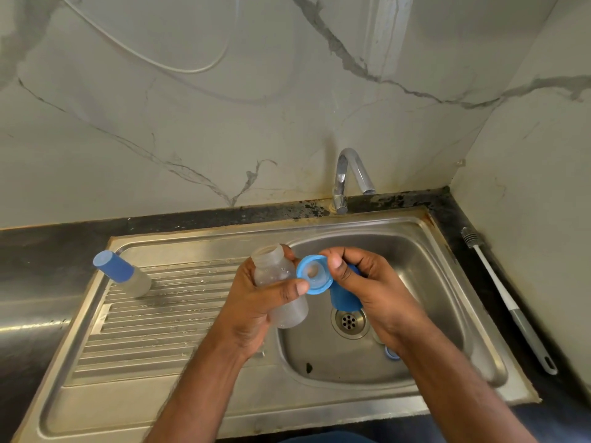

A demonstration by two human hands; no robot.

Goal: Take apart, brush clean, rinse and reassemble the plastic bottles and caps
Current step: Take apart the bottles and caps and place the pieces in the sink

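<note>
A steel sink (pixel 425 238) set in a dark counter (pixel 48 247) fills the scene beneath a marble-patterned wall, with a chrome tap (pixel 347 177) rising at the back rim. On the ribbed drainboard (pixel 153 314) at left stands a second bottle (pixel 123 274), still wearing its blue cover. A long-handled bottle brush (pixel 508 298) lies on the counter along the right wall, well apart from the hands. A small blue part (pixel 391 353) shows in the basin, mostly hidden behind the right wrist. Over the basin's left edge, the left hand (pixel 256 308) wraps around an open clear bottle (pixel 279 282), mouth tilted away. The right hand (pixel 367 282) pinches a blue screw ring (pixel 315 279) just beside the bottle, thumb on its rim, while its curled fingers hold a darker blue cap (pixel 345 298) above the drain (pixel 348 321).
</note>
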